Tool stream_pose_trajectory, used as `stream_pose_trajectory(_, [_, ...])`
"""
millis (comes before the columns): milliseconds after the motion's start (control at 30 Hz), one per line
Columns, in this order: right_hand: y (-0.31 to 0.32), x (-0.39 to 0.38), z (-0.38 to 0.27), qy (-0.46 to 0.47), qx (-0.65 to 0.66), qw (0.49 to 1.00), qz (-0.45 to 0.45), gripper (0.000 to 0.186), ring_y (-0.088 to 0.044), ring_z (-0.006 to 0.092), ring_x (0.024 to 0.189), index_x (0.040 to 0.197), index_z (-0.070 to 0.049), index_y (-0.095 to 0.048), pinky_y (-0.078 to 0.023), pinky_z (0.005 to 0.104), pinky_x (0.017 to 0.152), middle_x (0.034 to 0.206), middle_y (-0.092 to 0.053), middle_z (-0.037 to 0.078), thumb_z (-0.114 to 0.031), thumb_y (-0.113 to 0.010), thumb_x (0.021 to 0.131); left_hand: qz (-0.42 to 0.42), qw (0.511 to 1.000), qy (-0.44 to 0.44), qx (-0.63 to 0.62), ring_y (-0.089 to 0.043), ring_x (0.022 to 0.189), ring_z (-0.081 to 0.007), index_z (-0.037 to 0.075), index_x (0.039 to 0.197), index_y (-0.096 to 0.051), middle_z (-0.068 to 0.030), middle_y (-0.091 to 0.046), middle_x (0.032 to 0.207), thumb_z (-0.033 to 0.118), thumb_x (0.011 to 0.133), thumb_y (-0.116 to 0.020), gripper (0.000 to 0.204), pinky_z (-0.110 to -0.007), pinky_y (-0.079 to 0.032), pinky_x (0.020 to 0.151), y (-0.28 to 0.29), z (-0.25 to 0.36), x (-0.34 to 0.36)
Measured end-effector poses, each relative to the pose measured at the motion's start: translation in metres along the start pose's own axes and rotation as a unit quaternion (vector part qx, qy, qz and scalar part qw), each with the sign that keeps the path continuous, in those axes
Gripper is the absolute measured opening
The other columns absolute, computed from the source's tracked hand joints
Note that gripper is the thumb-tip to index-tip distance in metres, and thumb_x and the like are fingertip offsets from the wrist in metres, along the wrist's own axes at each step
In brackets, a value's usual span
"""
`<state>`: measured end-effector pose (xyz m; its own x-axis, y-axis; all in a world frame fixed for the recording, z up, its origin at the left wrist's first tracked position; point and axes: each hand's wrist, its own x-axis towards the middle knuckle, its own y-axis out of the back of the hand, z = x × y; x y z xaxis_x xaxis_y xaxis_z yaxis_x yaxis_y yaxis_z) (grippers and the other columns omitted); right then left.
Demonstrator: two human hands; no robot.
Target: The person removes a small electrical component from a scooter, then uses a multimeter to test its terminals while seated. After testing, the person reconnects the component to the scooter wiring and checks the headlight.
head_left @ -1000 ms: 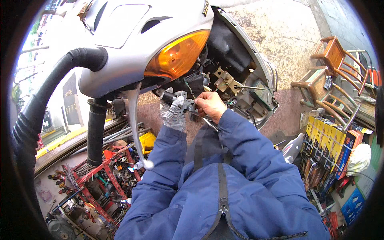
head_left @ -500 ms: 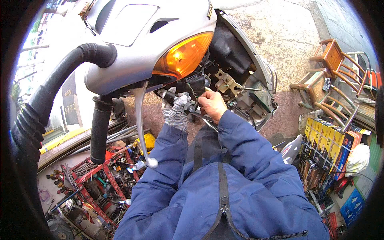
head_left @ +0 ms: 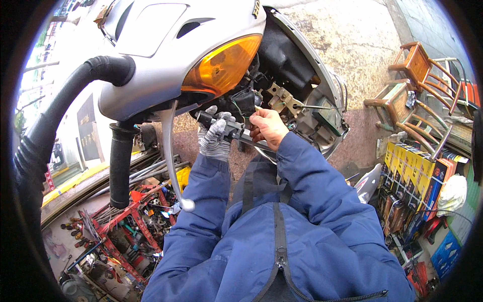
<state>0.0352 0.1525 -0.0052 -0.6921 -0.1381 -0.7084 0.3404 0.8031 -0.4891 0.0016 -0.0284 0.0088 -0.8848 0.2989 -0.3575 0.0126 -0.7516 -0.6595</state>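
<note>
My left hand [head_left: 214, 136], in a striped grey glove, is closed round a dark grey metal-and-black assembly [head_left: 231, 127]. My bare right hand [head_left: 266, 127] has its fingers pinched at that assembly's right side, on what looks like a thin wire [head_left: 240, 110]; the fingertips' exact grip is small. Above them the silver scooter front [head_left: 140, 87] carries an orange lamp [head_left: 220, 66]. To its right an opened section shows black plastic [head_left: 286, 62], a tan metal bracket [head_left: 281, 101] and wiring. A silver lever [head_left: 171, 156] hangs left of my left hand, beside a black grip [head_left: 119, 166].
A black handlebar [head_left: 55, 109] runs down the left. Red racks [head_left: 128, 221] of tools lie lower left, with a yellow object [head_left: 182, 176]. Wooden stools [head_left: 391, 104] stand at right, above stacked yellow boxes [head_left: 410, 178], a white cloth [head_left: 453, 194] and a blue board [head_left: 445, 255].
Both hands stay at the assembly. The left glove and part shift and turn slightly, while the right fingers move a little around the wire. The whole view shifts slightly.
</note>
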Motion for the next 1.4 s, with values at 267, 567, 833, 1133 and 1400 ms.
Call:
stream_pose_trajectory(267, [0.001, 0.002, -0.004, -0.021, -0.046, 0.996, -0.073, 0.013, -0.054, 0.0106, 0.051, 0.089, -0.003, -0.061, -0.049, 0.0263, 0.047, 0.067, -0.055, 0.002, -0.014, -0.066, 0.085, -0.044, 0.998, 0.035, -0.018, -0.062, 0.105, -0.0312, 0.009, 0.128, -0.051, -0.0141, -0.063, 0.111, 0.005, 0.081, -0.070, 0.050, -0.049, -0.055, 0.085, 0.015, 0.000, 0.005])
stream_pose_trajectory(567, [0.002, 0.009, 0.001, 0.062, -0.017, 0.998, -0.003, 0.006, -0.053, 0.0110, 0.047, 0.082, -0.003, -0.060, -0.044, 0.0264, 0.042, 0.062, -0.054, 0.002, -0.008, -0.064, 0.084, -0.065, 0.995, 0.026, 0.067, -0.062, 0.102, -0.0304, 0.007, 0.130, -0.049, -0.0142, -0.062, 0.109, 0.007, 0.078, -0.072, 0.057, -0.049, -0.055, 0.088, 0.016, 0.009, 0.007])
stream_pose_trajectory(833, [0.000, -0.003, 0.012, 0.022, 0.104, 0.992, -0.072, 0.010, -0.056, 0.0121, 0.053, 0.084, -0.004, -0.060, -0.049, 0.0278, 0.049, 0.066, -0.058, 0.002, -0.012, -0.066, 0.088, -0.172, 0.981, 0.066, -0.061, -0.053, 0.112, -0.0302, 0.013, 0.137, -0.048, -0.0102, -0.055, 0.115, 0.018, 0.074, -0.070, 0.067, -0.059, -0.042, 0.099, 0.021, 0.016, 0.013])
stream_pose_trajectory(1133, [0.001, -0.002, 0.014, 0.053, 0.087, 0.991, -0.086, 0.012, -0.056, 0.0120, 0.053, 0.086, -0.003, -0.060, -0.048, 0.0272, 0.049, 0.066, -0.058, 0.003, -0.012, -0.068, 0.087, -0.219, 0.968, 0.087, -0.087, -0.051, 0.115, -0.0309, 0.016, 0.141, -0.045, -0.0100, -0.054, 0.115, 0.019, 0.073, -0.072, 0.074, -0.057, -0.039, 0.100, 0.018, 0.012, 0.025])
stream_pose_trajectory(1400, [-0.005, 0.000, 0.020, 0.105, 0.017, 0.992, -0.072, 0.013, -0.053, 0.0085, 0.054, 0.089, 0.000, -0.061, -0.044, 0.0257, 0.049, 0.067, -0.057, 0.001, -0.013, -0.067, 0.089, -0.241, 0.958, 0.105, -0.116, -0.048, 0.116, -0.0330, 0.010, 0.135, -0.049, -0.0135, -0.052, 0.115, 0.023, 0.085, -0.064, 0.054, -0.054, -0.044, 0.097, 0.019, 0.015, 0.032])
